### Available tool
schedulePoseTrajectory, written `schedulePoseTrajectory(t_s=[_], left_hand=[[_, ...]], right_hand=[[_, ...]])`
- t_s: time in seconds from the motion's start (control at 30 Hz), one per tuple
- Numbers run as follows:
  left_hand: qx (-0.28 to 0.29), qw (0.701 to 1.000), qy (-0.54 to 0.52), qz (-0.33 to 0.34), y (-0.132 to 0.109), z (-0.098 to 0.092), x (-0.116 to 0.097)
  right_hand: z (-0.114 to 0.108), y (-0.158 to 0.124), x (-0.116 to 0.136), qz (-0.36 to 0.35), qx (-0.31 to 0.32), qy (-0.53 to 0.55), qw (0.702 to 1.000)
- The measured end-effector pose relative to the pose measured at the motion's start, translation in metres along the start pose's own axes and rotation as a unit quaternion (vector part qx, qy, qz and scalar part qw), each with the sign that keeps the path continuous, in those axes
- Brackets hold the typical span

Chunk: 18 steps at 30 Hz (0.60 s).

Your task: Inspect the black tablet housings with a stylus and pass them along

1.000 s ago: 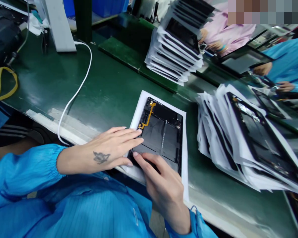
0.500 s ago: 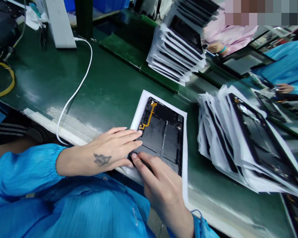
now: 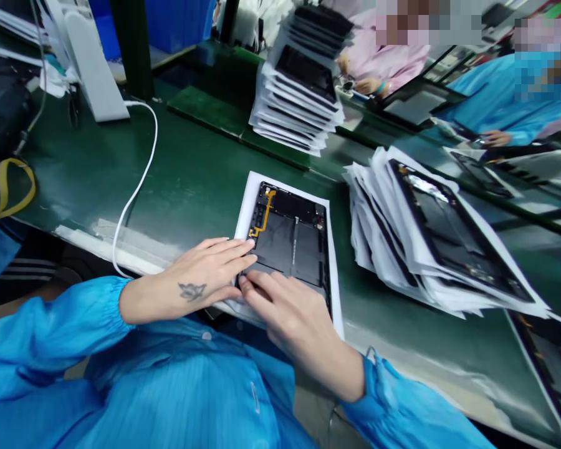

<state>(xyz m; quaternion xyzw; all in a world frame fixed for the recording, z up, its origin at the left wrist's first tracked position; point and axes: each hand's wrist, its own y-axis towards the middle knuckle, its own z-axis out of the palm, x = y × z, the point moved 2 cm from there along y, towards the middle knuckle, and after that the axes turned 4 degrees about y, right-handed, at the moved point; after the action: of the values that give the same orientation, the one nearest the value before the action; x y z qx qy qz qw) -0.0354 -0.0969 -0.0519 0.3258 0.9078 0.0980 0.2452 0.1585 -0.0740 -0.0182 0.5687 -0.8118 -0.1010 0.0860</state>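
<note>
An opened black tablet body [image 3: 287, 240] lies on a white sheet [image 3: 244, 202] at the bench's front edge, an orange flex strip [image 3: 267, 215] along its left side. My left hand [image 3: 210, 271] rests palm down with outstretched fingers, their tips on the tablet's left edge. Over the tablet's near left corner, my right hand [image 3: 294, 315] has its fingers bent, thumb and index tips at the edge close to the left thumb. Whether anything small is between those fingertips is hidden.
On the green bench [image 3: 191, 168], a white cable [image 3: 143, 171] runs from a white stand [image 3: 93, 68]. Stacks of tablet bodies between white sheets stand behind [image 3: 299, 93] and at the right [image 3: 421, 243]. A yellow strap [image 3: 4, 193] hangs left. Other people work across the bench.
The view has shifted, so the bench items appear further left. Both hands remain at the tablet's near left corner, and my right hand's fingers look slightly more bent.
</note>
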Motion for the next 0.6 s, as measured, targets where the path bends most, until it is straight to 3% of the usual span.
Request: schedulePoseTrajectory(t_s=[0.07, 0.17, 0.27, 0.33, 0.4, 0.47, 0.6], left_hand=[[0.004, 1.0, 0.004, -0.008, -0.002, 0.001, 0.0], [-0.004, 1.0, 0.021, -0.023, -0.008, 0.002, 0.0], [-0.046, 0.998, 0.036, -0.032, -0.015, 0.001, -0.002], [-0.076, 0.996, 0.042, -0.02, -0.02, 0.0, -0.003], [-0.099, 0.993, 0.055, 0.004, -0.024, -0.003, -0.006], [-0.112, 0.991, 0.075, 0.026, -0.027, -0.005, -0.009], [-0.117, 0.987, 0.105, 0.038, -0.03, -0.007, -0.013]], right_hand=[[-0.003, -0.007, -0.002, 0.041, -0.039, 0.07, 0.996], [-0.009, -0.026, 0.001, 0.148, -0.18, 0.118, 0.965], [-0.011, -0.048, 0.007, 0.281, -0.332, 0.156, 0.887], [-0.008, -0.056, 0.011, 0.329, -0.376, 0.235, 0.833], [-0.004, -0.058, 0.012, 0.323, -0.378, 0.334, 0.801], [-0.004, -0.054, 0.012, 0.286, -0.351, 0.393, 0.801], [-0.006, -0.048, 0.011, 0.224, -0.284, 0.349, 0.864]])
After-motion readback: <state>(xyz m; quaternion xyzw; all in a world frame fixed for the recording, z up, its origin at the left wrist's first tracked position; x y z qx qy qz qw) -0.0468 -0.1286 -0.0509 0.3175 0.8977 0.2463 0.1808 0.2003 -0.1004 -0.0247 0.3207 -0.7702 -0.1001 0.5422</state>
